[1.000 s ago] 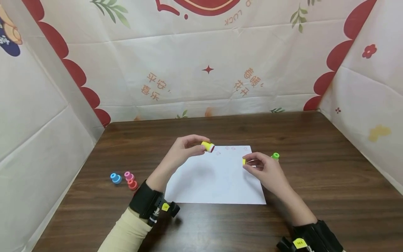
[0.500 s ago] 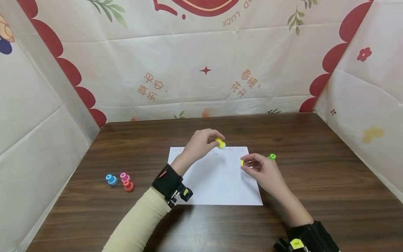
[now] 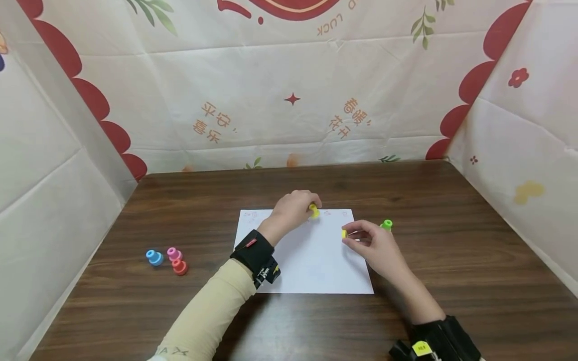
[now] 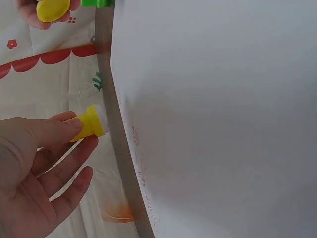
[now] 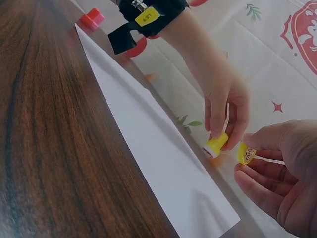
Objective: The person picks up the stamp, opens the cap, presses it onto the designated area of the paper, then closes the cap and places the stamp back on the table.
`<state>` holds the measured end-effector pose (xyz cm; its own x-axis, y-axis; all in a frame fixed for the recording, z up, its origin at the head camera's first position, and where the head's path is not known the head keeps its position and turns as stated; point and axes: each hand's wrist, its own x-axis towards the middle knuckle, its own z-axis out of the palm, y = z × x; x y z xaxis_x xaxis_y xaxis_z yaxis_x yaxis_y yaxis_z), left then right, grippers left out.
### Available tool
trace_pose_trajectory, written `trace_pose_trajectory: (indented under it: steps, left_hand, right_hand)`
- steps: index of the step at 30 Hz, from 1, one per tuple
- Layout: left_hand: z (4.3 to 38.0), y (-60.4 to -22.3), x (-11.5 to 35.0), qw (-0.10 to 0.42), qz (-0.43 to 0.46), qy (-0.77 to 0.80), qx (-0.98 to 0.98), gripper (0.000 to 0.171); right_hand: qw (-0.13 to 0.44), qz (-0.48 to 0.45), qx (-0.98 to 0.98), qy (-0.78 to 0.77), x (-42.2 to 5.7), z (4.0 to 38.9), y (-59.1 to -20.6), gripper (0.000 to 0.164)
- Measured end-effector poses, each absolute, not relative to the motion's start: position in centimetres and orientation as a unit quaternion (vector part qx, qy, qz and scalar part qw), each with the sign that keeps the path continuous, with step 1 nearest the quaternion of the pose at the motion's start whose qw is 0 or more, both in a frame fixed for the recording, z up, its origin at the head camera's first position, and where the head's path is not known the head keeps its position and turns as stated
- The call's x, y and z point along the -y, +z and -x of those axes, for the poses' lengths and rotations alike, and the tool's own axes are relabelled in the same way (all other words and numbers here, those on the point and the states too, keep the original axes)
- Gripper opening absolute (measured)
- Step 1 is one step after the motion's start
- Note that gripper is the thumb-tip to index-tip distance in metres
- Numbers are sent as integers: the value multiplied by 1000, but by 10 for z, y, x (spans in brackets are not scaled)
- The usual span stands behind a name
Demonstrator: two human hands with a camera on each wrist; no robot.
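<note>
White-ended yellow plastic stamp (image 3: 314,211) held over white paper sheet (image 3: 316,265)

Toward the table's (image 3: 104,306) left edge I see a blue plastic stamp (image 3: 154,257), then a pink plastic stamp (image 3: 174,253) and a red plastic stamp (image 3: 179,267) close together. The left hand (image 3: 290,210) pinches the yellow one above the sheet's far edge, apart from the paper. Then the right hand (image 3: 374,246) pinches a round yellow cap (image 5: 246,153); partly hidden behind it, a green plastic stamp (image 3: 387,224) stands toward the table's right edge.

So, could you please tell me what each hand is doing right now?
Left hand: pinching the yellow stamp between thumb and fingers.
Right hand: holding the small yellow cap at its fingertips.
</note>
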<state>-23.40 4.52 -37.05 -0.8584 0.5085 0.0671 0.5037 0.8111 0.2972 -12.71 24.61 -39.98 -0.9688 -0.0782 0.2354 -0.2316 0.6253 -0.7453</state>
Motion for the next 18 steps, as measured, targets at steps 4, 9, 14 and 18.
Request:
trace_pose_trajectory:
  steps: [4, 9, 14, 18]
  left_hand:
    - [237, -375, -48, 22, -268, 140, -953, 26]
    - [239, -378, -50, 26, -274, 134, -952, 26]
    - [239, -379, -52, 25, -280, 118, -952, 26]
    - [239, -381, -54, 20, -286, 101, -953, 26]
  right_hand:
    - [88, -82, 899, 422, -245, 128, -400, 26]
    - [86, -81, 899, 421, -245, 128, -401, 26]
    - [83, -80, 899, 423, -244, 129, -402, 26]
    - [81, -76, 899, 424, -244, 129, -402, 26]
